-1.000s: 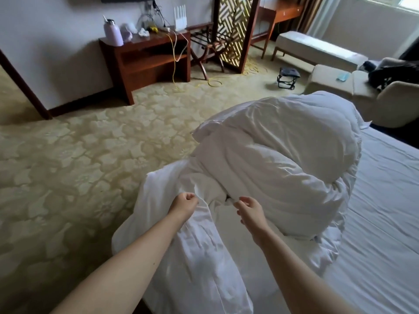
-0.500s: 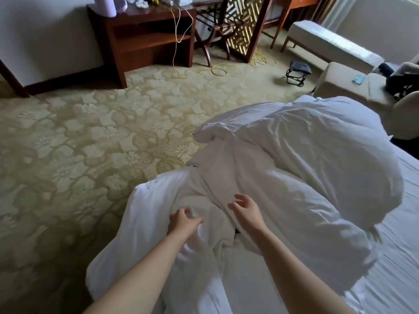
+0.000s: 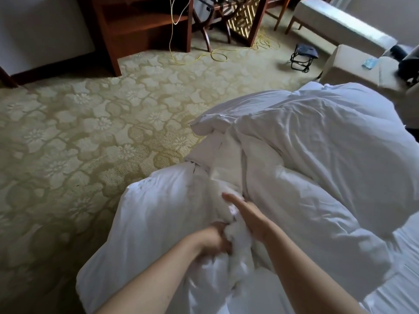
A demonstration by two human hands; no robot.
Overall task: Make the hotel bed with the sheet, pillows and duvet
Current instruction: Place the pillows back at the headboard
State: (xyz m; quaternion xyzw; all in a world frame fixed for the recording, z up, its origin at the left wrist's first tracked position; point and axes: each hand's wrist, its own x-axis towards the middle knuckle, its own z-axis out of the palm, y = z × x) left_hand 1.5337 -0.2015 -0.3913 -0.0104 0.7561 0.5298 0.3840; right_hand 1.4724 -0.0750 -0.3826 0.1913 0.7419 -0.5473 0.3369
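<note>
On bed [image 3: 405, 279], duvet [image 3: 317, 155] heap, diagonal

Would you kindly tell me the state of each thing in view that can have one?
duvet: bunched in a heap, not spread.
sheet: spread flat, lightly creased.
left hand: grips a bunch of the duvet.
right hand: fingers straight, laid against the duvet.
yellow cable: lying loose and partly coiled on the carpet.

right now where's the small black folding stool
In the head view the stool stands on the carpet at upper right, between the lattice screen and the beige ottoman, beyond the bunched duvet.
</note>
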